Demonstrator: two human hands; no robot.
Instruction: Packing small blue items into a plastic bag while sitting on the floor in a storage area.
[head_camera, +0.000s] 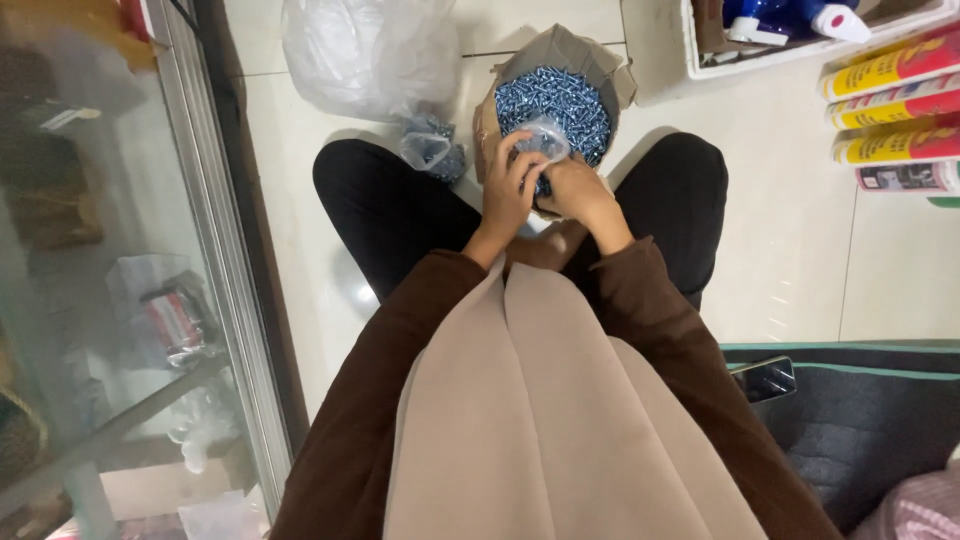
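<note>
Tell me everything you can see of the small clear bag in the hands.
The small clear bag is thin, crinkly transparent plastic, bunched up and glossy. Bluish-silver screws show through it below the fingers. The left hand grips its left side, and the right hand holds it from the right and below. It is held just over the open cardboard box heaped with the same screws.

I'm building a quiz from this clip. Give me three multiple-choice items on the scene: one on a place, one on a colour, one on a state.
1. Where is the open cardboard box of screws? A between the knees B on a shelf C on the grey mat
2. What colour are the sleeves? A white B brown C green
3. The small clear plastic bag is: A lying on the floor B hanging on a hook C held in both hands

A: box sits on the tile floor between the knees. B: brown sleeves. C: left hand and right hand grip it.
</note>
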